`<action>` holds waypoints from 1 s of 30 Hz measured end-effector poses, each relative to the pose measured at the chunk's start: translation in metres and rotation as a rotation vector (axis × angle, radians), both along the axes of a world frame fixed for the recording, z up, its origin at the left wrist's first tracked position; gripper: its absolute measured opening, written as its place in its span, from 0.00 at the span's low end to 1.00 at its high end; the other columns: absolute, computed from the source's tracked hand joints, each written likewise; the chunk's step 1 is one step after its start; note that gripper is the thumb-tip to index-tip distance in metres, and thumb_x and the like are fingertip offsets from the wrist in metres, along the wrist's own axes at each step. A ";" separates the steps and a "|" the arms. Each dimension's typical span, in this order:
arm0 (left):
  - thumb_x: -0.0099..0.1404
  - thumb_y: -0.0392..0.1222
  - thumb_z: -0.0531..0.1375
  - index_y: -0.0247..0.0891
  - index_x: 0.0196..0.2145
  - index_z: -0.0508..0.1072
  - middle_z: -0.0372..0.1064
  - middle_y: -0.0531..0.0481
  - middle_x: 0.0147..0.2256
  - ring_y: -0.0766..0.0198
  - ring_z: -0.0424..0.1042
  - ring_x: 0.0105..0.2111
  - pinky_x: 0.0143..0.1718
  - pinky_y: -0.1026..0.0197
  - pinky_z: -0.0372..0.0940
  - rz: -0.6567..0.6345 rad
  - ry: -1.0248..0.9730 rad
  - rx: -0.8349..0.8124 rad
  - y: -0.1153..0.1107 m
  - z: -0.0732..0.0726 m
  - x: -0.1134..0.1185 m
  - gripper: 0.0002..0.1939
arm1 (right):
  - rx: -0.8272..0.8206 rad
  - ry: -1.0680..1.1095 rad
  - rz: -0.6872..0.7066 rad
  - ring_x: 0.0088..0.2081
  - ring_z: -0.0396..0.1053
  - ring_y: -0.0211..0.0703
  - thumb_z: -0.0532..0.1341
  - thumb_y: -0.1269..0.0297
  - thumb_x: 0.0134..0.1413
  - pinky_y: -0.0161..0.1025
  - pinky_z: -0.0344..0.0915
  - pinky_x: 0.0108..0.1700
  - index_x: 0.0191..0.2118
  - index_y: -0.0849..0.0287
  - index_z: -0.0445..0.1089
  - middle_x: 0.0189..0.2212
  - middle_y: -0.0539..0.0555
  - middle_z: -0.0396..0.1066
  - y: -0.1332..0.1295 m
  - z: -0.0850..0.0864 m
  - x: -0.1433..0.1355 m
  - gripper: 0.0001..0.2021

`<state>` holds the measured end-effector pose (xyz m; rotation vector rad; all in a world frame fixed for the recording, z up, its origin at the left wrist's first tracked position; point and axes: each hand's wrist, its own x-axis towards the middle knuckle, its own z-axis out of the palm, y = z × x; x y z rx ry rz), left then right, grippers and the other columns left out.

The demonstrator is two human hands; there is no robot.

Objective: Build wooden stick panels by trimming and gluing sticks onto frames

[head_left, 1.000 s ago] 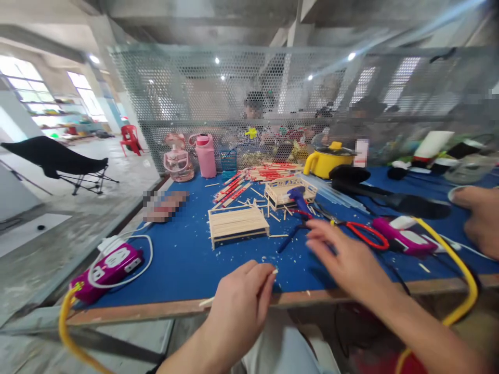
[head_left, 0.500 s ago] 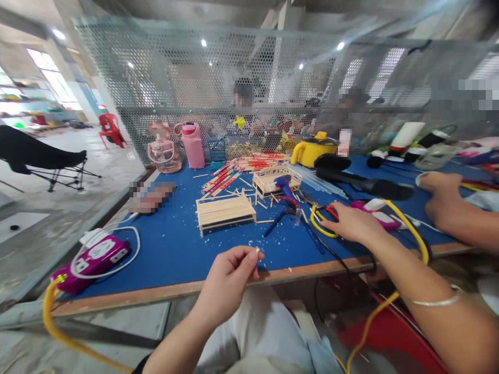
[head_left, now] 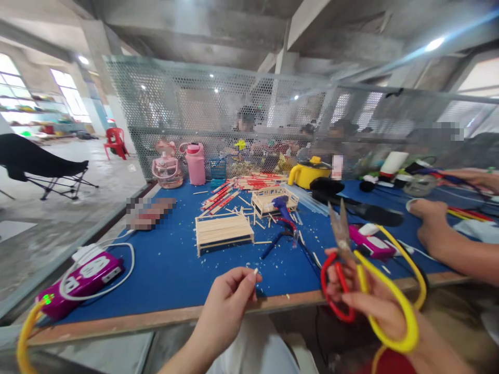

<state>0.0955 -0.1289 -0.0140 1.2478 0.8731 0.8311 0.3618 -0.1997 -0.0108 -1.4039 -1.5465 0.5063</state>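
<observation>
Near the table's front edge, my left hand (head_left: 231, 301) pinches a small pale stick piece (head_left: 255, 271); only its tip shows between thumb and finger. My right hand (head_left: 376, 298) grips scissors (head_left: 343, 240) with one red and one yellow handle loop, blades pointing up and slightly apart. Beyond my left hand stands a small wooden-stick bed-like frame (head_left: 224, 228) with a slatted top. Behind it to the right is a second stick frame with railings (head_left: 265, 201). A blue hot glue gun (head_left: 281, 206) lies against that one. Blue-handled pliers (head_left: 277, 240) rest in front.
Loose sticks and red-printed stick packs (head_left: 226, 197) lie behind the frames. A purple power strip (head_left: 83, 280) with cables sits at left, another (head_left: 372, 243) at right. Pink bottles (head_left: 195, 163) and a yellow pot (head_left: 310, 174) line the mesh screen. Another person's hand (head_left: 432, 218) rests at right.
My right hand has picked up the scissors from the table and drawn them up and toward me. My left hand keeps its pinch on the stick piece. The view has tilted upward.
</observation>
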 end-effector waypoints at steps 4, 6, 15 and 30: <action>0.62 0.54 0.56 0.33 0.34 0.72 0.59 0.56 0.20 0.72 0.52 0.19 0.22 0.67 0.46 0.001 -0.016 0.045 -0.001 0.012 0.002 0.18 | -0.240 0.246 0.031 0.30 0.73 0.44 0.57 0.58 0.55 0.38 0.70 0.26 0.53 0.48 0.59 0.32 0.52 0.71 -0.014 -0.002 -0.052 0.19; 0.62 0.53 0.56 0.34 0.33 0.72 0.59 0.56 0.20 0.71 0.53 0.20 0.23 0.67 0.48 0.005 -0.010 0.081 -0.002 0.018 0.001 0.17 | -0.208 0.084 0.060 0.33 0.73 0.46 0.60 0.54 0.52 0.39 0.71 0.32 0.53 0.51 0.60 0.36 0.54 0.72 -0.012 0.003 -0.066 0.22; 0.64 0.46 0.55 0.35 0.26 0.69 0.60 0.55 0.21 0.69 0.57 0.23 0.26 0.66 0.53 0.030 0.016 0.242 -0.008 0.026 -0.005 0.13 | -0.221 -0.294 0.236 0.47 0.67 0.49 0.67 0.57 0.45 0.44 0.65 0.50 0.55 0.57 0.55 0.50 0.61 0.64 0.000 0.024 -0.093 0.32; 0.67 0.41 0.52 0.34 0.24 0.70 0.63 0.52 0.22 0.69 0.61 0.24 0.26 0.67 0.56 0.071 0.183 0.599 -0.015 0.011 -0.009 0.16 | -0.270 -0.305 0.018 0.35 0.68 0.46 0.67 0.53 0.42 0.41 0.66 0.36 0.44 0.56 0.54 0.35 0.54 0.69 0.003 0.011 -0.101 0.27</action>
